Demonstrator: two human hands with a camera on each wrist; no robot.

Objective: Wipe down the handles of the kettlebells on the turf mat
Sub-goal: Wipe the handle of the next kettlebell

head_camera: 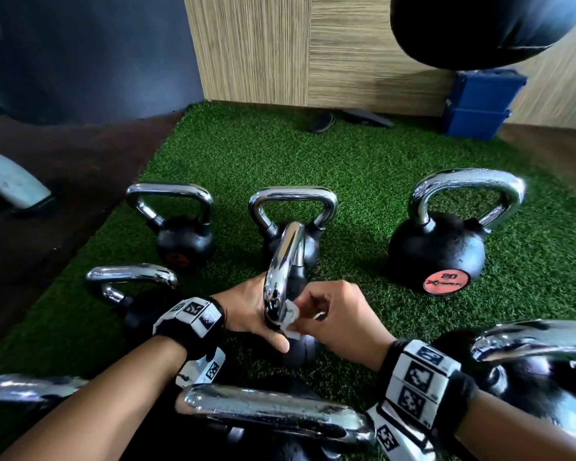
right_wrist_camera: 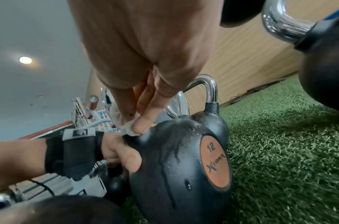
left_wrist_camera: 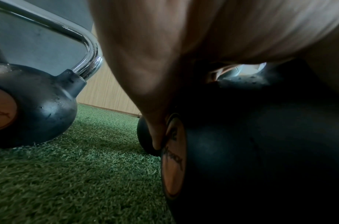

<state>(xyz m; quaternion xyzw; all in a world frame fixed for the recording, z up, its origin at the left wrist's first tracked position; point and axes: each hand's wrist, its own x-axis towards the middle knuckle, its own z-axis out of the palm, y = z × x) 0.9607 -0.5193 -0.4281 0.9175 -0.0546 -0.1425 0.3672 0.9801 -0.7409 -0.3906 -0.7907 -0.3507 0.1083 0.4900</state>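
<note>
Several black kettlebells with chrome handles stand on the green turf mat [head_camera: 363,161]. The middle one, marked 12 [right_wrist_camera: 184,166], shows its handle [head_camera: 285,271] edge-on in the head view. My left hand [head_camera: 253,314] grips it at the foot of the handle, with the thumb [right_wrist_camera: 126,156] pressed on the wet black body. My right hand [head_camera: 333,314] pinches a small white wipe [head_camera: 291,322] against the lower end of the handle, where it meets the body [right_wrist_camera: 129,127]. The left wrist view shows mostly palm and this kettlebell's dark body [left_wrist_camera: 241,151].
A kettlebell marked 20 [head_camera: 438,247] stands to the right, others behind [head_camera: 183,234] [head_camera: 293,207], to the left [head_camera: 130,294] and close under my forearms [head_camera: 273,414] [head_camera: 529,361]. Blue boxes [head_camera: 479,104] and a black hanging bag [head_camera: 479,28] are by the wooden wall. Dark floor borders the turf on the left.
</note>
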